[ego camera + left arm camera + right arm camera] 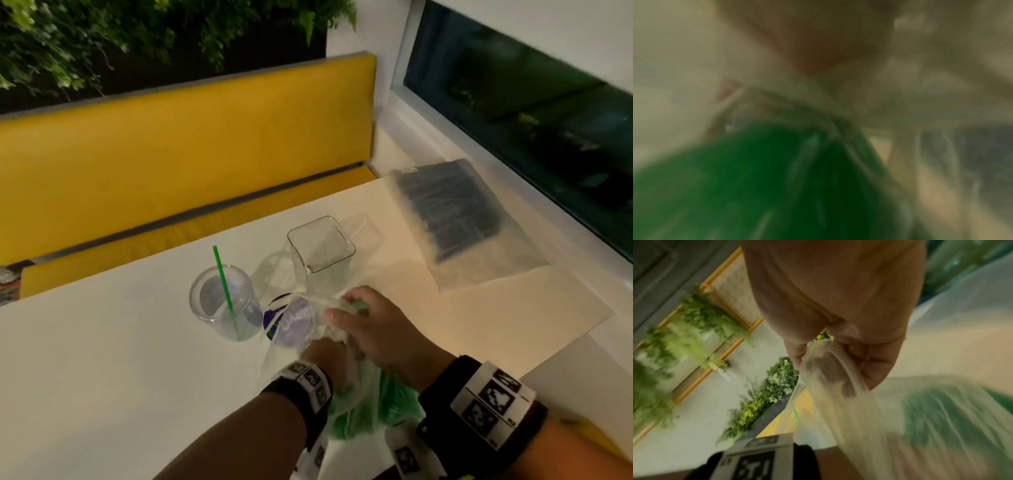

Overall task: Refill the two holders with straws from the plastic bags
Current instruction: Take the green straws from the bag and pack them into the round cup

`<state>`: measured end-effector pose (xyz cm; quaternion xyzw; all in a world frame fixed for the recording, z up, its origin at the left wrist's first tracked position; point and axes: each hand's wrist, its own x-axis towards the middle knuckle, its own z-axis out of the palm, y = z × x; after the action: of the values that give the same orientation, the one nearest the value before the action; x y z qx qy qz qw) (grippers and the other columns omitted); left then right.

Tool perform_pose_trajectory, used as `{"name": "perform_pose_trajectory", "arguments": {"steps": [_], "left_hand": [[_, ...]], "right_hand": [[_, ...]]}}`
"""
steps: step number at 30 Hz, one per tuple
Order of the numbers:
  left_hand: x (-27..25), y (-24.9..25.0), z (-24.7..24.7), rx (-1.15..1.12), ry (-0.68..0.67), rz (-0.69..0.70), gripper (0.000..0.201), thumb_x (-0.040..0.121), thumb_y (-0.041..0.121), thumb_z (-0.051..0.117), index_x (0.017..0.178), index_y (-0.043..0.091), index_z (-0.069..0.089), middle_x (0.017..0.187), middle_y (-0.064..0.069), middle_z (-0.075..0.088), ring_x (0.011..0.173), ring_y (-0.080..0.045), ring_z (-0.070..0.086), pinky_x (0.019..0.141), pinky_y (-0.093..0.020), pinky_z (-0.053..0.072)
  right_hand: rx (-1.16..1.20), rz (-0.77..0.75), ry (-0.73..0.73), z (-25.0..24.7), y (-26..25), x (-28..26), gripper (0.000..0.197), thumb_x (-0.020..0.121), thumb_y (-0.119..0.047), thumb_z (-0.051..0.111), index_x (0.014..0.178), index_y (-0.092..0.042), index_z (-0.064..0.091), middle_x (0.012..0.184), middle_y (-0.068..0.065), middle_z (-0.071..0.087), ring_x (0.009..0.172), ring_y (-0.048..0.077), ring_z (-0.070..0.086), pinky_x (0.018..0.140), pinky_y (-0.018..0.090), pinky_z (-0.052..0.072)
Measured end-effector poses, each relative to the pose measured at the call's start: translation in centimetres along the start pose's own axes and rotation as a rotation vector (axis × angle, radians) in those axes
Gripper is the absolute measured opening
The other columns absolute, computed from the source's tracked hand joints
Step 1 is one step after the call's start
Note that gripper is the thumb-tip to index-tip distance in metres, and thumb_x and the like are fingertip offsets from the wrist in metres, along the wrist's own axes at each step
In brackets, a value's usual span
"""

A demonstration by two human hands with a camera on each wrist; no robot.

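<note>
White table (102, 359), yellow bench (171, 144) beyond the hands. Bag of green straws (363, 407) sits under both wrists. Right hand (373, 329) pinches its film at the mouth; left hand (323, 353) looks curled into it, grip unclear. Black-straw bag (455, 219) well beyond the right hand. Square holder (322, 246) just past the fingertips, round holder (222, 301), one green straw (224, 284), ahead-left. Risk: a hard tug tears film, spills straws or knocks a holder. Left wrist view is blur; bag opening hidden.

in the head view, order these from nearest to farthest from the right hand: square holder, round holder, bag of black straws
From the right hand:
1. square holder, just beyond the fingers
2. round holder, off to the left
3. bag of black straws, far right by the window
</note>
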<state>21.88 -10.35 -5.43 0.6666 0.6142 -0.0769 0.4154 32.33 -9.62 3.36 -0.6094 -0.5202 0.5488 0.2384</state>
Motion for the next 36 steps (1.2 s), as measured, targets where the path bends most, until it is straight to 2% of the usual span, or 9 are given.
{"name": "perform_pose_trajectory", "arguments": {"steps": [4,7,10,15,20,27,31,34,36], "left_hand": [[-0.4,0.7,-1.4,0.271,-0.029,0.003,0.037,0.108,0.018,0.036,0.133,-0.002,0.054,0.138,-0.019,0.056,0.129,-0.033,0.052,0.107,-0.036,0.037],[-0.4,0.0,-1.8,0.163,0.032,0.035,0.039,0.104,0.009,0.044,0.141,-0.003,0.046,0.148,-0.018,0.048,0.136,-0.031,0.046,0.113,-0.034,0.036],[-0.4,-0.1,-2.2,0.198,-0.03,-0.035,0.043,0.106,0.012,0.04,0.146,-0.003,0.038,0.152,-0.018,0.042,0.141,-0.031,0.04,0.116,-0.035,0.031],[1.1,-0.9,-1.6,0.287,-0.108,-0.139,0.042,0.108,0.016,0.036,0.145,-0.001,0.041,0.145,-0.019,0.05,0.137,-0.031,0.045,0.117,-0.039,0.032],[1.0,-1.3,-0.7,-0.014,-0.043,0.013,0.036,0.105,0.008,0.04,0.139,-0.002,0.048,0.142,-0.018,0.053,0.133,-0.031,0.05,0.113,-0.035,0.038],[-0.4,-3.8,-1.9,0.089,-0.047,0.101,0.031,0.099,0.014,0.044,0.123,0.006,0.062,0.126,-0.017,0.063,0.118,-0.032,0.057,0.101,-0.036,0.042],[-0.7,-4.3,-2.3,0.074,-0.004,0.132,0.029,0.097,0.025,0.046,0.12,0.016,0.063,0.115,-0.008,0.066,0.106,-0.027,0.06,0.097,-0.036,0.046],[-0.6,-3.2,-2.6,0.141,-0.009,0.051,0.032,0.098,0.02,0.049,0.125,0.007,0.059,0.121,-0.014,0.065,0.105,-0.031,0.061,0.088,-0.037,0.048],[-0.6,-3.1,-2.5,0.156,0.001,0.06,0.033,0.1,0.018,0.046,0.128,0.004,0.057,0.125,-0.016,0.063,0.094,-0.026,0.054,0.08,-0.033,0.042]], "right_hand": [[-0.437,-0.12,0.075,-0.8,-0.1,0.2,0.036,0.091,-0.043,0.055,0.126,-0.035,0.053,0.113,-0.004,0.064,0.102,0.013,0.062,0.086,0.03,0.049],[-0.486,-0.287,-0.024,-0.6,-1.9,-0.3,0.064,0.09,-0.032,0.056,0.142,-0.054,0.024,0.126,-0.007,0.046,0.109,0.011,0.053,0.092,0.031,0.046],[-0.598,-0.386,-0.191,0.2,-2.8,0.4,0.058,0.087,-0.025,0.048,0.138,-0.051,0.039,0.118,-0.006,0.048,0.096,0.008,0.054,0.084,0.024,0.048],[-0.494,-0.217,-0.123,1.1,-1.3,2.7,0.035,0.083,0.0,0.046,0.087,-0.02,0.074,0.086,0.001,0.059,0.073,0.015,0.061,0.063,0.024,0.049],[-0.583,-0.148,-0.092,1.4,0.0,3.3,0.02,0.084,-0.034,0.059,0.099,-0.032,0.072,0.103,-0.001,0.051,0.082,0.011,0.061,0.074,0.024,0.048],[-0.921,-0.066,-0.23,-0.2,2.9,4.0,0.057,0.073,-0.071,0.062,0.118,-0.037,0.064,0.117,-0.004,0.056,0.1,0.021,0.062,0.084,0.035,0.051],[-0.824,-0.185,-0.238,0.0,3.5,4.2,0.042,0.085,-0.055,0.039,0.094,-0.025,0.067,0.091,-0.003,0.069,0.085,0.02,0.065,0.079,0.037,0.053],[-0.67,-0.193,-0.277,0.8,3.5,4.0,0.01,0.091,-0.024,0.046,0.087,-0.03,0.054,0.083,-0.003,0.066,0.079,0.019,0.061,0.069,0.036,0.052],[-0.605,-0.265,-0.246,0.9,3.4,3.9,0.027,0.084,-0.009,0.049,0.084,-0.035,0.045,0.086,-0.004,0.056,0.078,0.019,0.056,0.064,0.028,0.043]]}}
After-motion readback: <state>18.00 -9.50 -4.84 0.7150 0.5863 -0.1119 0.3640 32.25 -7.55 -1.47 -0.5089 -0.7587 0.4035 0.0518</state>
